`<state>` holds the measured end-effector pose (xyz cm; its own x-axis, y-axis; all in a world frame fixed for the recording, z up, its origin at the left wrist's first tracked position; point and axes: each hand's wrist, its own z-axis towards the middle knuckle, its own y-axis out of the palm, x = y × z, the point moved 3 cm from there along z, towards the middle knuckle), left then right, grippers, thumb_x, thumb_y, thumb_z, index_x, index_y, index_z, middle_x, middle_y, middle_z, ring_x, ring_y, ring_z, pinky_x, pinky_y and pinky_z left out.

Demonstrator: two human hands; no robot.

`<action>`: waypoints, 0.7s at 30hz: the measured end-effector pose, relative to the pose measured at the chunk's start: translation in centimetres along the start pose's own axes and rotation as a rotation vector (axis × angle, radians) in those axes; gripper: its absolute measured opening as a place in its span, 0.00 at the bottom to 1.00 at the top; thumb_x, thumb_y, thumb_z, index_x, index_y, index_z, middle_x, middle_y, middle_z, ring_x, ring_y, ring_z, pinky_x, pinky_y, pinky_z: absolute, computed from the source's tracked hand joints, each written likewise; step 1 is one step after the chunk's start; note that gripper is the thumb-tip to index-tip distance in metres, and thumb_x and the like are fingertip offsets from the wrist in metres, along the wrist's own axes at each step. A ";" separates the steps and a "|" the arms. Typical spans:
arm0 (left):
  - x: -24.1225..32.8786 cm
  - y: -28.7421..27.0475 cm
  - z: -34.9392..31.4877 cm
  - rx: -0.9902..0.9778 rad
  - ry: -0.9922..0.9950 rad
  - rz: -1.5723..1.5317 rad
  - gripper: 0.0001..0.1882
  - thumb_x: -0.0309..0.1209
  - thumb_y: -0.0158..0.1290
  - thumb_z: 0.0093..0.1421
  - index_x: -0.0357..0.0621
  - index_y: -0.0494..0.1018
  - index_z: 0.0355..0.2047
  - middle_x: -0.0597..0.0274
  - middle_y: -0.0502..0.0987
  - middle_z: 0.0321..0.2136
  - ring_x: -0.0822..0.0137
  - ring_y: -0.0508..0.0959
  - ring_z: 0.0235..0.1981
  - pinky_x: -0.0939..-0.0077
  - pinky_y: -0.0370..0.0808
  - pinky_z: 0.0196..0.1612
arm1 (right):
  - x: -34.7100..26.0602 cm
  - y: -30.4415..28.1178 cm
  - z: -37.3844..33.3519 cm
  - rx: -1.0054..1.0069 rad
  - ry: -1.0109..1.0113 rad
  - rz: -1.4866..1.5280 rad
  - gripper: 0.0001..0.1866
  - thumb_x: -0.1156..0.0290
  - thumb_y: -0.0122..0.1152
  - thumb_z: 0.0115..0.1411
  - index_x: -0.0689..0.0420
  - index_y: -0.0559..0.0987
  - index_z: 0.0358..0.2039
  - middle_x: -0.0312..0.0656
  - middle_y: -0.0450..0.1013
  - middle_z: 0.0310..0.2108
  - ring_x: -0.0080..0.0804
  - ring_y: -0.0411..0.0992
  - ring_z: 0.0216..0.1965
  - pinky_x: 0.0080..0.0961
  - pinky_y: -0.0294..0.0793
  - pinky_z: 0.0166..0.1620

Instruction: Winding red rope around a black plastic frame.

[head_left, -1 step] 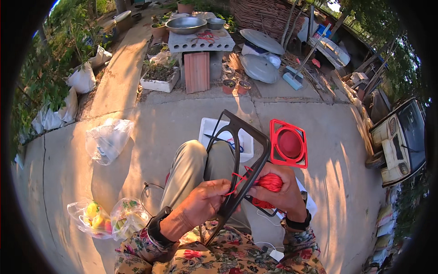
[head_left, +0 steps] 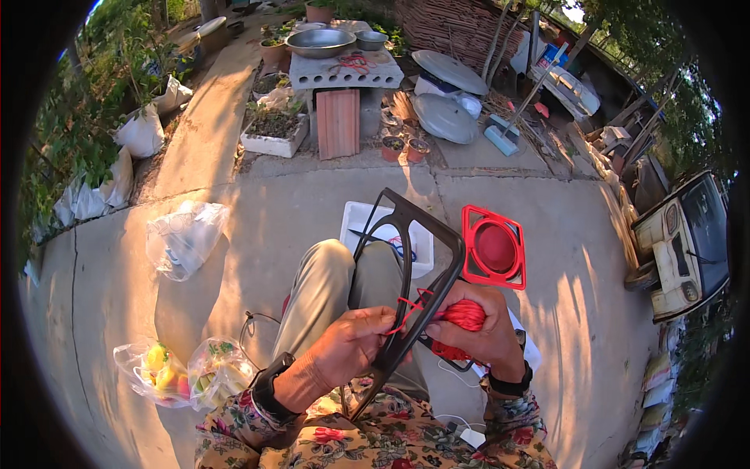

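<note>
A black rectangular frame [head_left: 405, 205] with curved inner bars stands tilted across my lap. Red cord [head_left: 412, 303] is looped around one of its side bars. The fingers of my left hand [head_left: 350, 338] are pinched on the cord's end, close against the bar. In my right hand [head_left: 486, 336] a wound bundle of red cord [head_left: 466, 315] is gripped, just right of the same bar. Below that hand, a second black frame with red cord on it shows only in part.
On the concrete ahead lie a white tray [head_left: 426, 255] with blue-handled scissors [head_left: 394, 244] and a red square frame with a round red centre [head_left: 495, 248]. Plastic bags of produce [head_left: 160, 375] sit at left. Farther off stand a concrete-slab table [head_left: 344, 76] and, at right, a parked vehicle [head_left: 673, 242].
</note>
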<state>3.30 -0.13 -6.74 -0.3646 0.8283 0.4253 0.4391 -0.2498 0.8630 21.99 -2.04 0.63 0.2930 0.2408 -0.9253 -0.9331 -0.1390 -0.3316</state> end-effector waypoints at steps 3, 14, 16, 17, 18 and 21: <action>-0.1 -0.1 0.0 -0.017 -0.002 -0.018 0.13 0.31 0.49 0.65 0.33 0.71 0.43 0.56 0.77 0.37 0.60 0.81 0.36 0.67 0.78 0.43 | 0.0 -0.1 -0.6 0.030 -0.012 0.006 0.11 0.74 0.71 0.50 0.59 0.77 0.30 0.38 0.77 0.28 0.22 0.75 0.28 0.20 0.72 0.33; -0.5 -0.7 0.5 -0.012 -0.030 -0.027 0.12 0.23 0.50 0.62 0.32 0.71 0.45 0.54 0.78 0.37 0.60 0.82 0.37 0.65 0.81 0.43 | -0.9 -0.3 -1.6 -0.013 0.005 0.046 0.11 0.75 0.73 0.46 0.58 0.77 0.28 0.39 0.76 0.24 0.25 0.73 0.22 0.23 0.69 0.27; -0.3 -0.7 0.8 -0.074 -0.022 -0.055 0.11 0.24 0.51 0.62 0.32 0.71 0.44 0.54 0.78 0.37 0.60 0.82 0.37 0.65 0.81 0.42 | -1.2 -0.3 -1.6 -0.047 -0.076 -0.066 0.11 0.74 0.74 0.46 0.58 0.78 0.27 0.39 0.75 0.22 0.26 0.72 0.20 0.23 0.67 0.25; -0.3 -0.8 1.0 -0.076 -0.039 -0.048 0.11 0.24 0.52 0.62 0.32 0.71 0.44 0.54 0.78 0.36 0.61 0.82 0.37 0.65 0.81 0.41 | -1.3 -0.3 -1.7 -0.046 -0.095 -0.057 0.11 0.74 0.74 0.45 0.57 0.78 0.27 0.38 0.74 0.21 0.27 0.72 0.20 0.23 0.67 0.25; -0.2 -0.8 1.1 -0.121 -0.030 -0.070 0.11 0.25 0.52 0.62 0.32 0.71 0.44 0.54 0.79 0.36 0.61 0.82 0.37 0.65 0.81 0.41 | -1.3 -0.3 -1.8 -0.037 -0.097 -0.056 0.11 0.74 0.74 0.45 0.57 0.78 0.26 0.38 0.74 0.20 0.28 0.72 0.20 0.22 0.66 0.24; -0.2 -1.1 1.3 -0.156 -0.043 -0.082 0.11 0.25 0.54 0.62 0.33 0.71 0.43 0.55 0.79 0.36 0.61 0.82 0.37 0.65 0.81 0.41 | -1.3 -0.4 -2.5 0.009 -0.092 -0.034 0.10 0.76 0.74 0.44 0.57 0.78 0.25 0.37 0.73 0.19 0.29 0.71 0.20 0.24 0.66 0.25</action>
<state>3.98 0.66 -8.10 -0.3576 0.8688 0.3424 0.2756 -0.2521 0.9276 22.46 -4.67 1.48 0.3044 0.3321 -0.8928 -0.9250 -0.1208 -0.3603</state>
